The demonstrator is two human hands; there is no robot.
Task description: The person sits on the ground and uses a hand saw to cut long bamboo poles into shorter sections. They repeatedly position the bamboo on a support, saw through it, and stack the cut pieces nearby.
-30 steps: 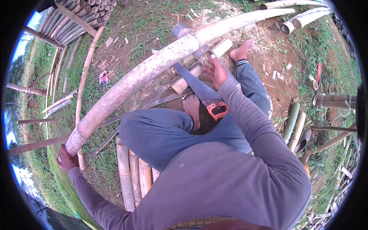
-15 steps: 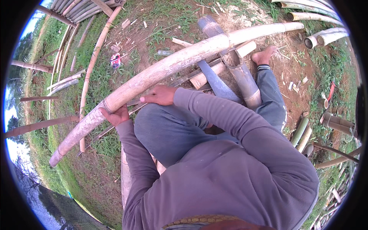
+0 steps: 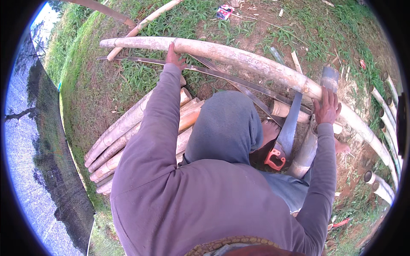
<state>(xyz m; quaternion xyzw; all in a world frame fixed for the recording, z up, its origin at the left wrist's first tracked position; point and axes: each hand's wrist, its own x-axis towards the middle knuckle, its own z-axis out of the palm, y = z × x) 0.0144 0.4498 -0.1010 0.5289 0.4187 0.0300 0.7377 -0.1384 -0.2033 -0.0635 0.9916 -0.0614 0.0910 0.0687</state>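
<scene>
A long pale bamboo pole (image 3: 239,56) lies crosswise in front of me, bowed by the lens. My left hand (image 3: 174,59) grips it toward the left end, thumb and fingers around its near side. Farther right, my right hand (image 3: 327,106) has its fingers over the pole, above a thick greyish bamboo piece (image 3: 304,155). Between my knee and that piece rests a handsaw (image 3: 290,128), its orange handle (image 3: 275,158) toward me. Long thin dark strips (image 3: 218,74) run beneath and beside the pole.
Several cut bamboo lengths (image 3: 124,121) are stacked at my left. More bamboo poles (image 3: 386,115) lie at the right edge. A small red-and-white packet (image 3: 224,12) sits on the grass beyond the pole. Dark netting (image 3: 51,162) fills the far left.
My right hand has left its place near the left hand and now holds the pole farther right. My left arm is stretched farther out. The view has turned left, bringing the stack and saw handle into sight.
</scene>
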